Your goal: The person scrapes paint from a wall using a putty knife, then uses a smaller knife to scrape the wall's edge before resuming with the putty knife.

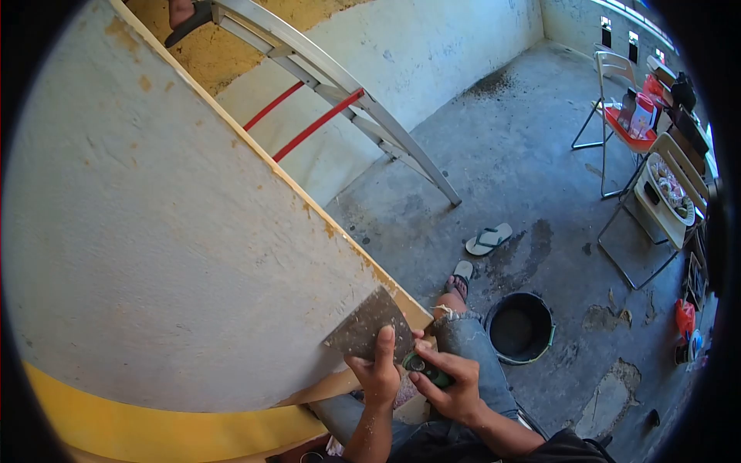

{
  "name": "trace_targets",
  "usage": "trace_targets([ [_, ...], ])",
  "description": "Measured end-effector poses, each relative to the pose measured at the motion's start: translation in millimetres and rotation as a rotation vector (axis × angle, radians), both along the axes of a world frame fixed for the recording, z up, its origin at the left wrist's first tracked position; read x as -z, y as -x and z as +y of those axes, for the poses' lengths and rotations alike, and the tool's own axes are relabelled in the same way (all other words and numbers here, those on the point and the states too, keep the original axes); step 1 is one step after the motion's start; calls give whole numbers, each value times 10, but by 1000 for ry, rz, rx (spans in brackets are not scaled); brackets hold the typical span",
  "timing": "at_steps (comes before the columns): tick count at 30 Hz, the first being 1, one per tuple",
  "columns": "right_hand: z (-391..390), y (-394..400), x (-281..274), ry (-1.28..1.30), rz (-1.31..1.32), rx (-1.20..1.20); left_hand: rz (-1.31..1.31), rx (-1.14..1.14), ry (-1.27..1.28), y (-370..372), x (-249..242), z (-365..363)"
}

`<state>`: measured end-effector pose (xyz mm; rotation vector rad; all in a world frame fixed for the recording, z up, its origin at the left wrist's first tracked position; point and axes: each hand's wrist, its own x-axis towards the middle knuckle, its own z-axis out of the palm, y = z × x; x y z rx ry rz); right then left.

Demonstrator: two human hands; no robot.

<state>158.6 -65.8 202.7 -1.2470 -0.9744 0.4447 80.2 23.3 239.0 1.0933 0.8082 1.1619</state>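
A scraper with a wide, speckled metal blade [369,320] and a green handle [437,377] is held in front of me near the lower end of the wall. My left hand [378,376] grips the blade's lower part, thumb laid along its face. Closed around the handle is my right hand [455,386], close beside the left. In this view the blade overlaps the pale, patchy wall [177,255], near its worn yellowish edge [340,231].
A black bucket [549,328] stands by my leg, with a loose flip-flop [488,239] beyond it. A ladder [363,108] with red braces leans ahead, another person's foot [181,15] on it. Folding chairs [660,204] hold things at right. The concrete floor [432,162] has broken patches.
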Motion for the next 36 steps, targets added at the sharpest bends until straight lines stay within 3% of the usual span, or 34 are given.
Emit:
trace_targets([
  [16, -11, -91, 68, 31, 58, -7, -61, 92, 56, -122, -40, 29],
  [35, -5, -118, 52, 22, -6, -10, -11, 69, -71, -122, 9, 65],
  [36, 51, -123, 65, -67, -37, 42, -4, 64, -85, -130, 20, 80],
])
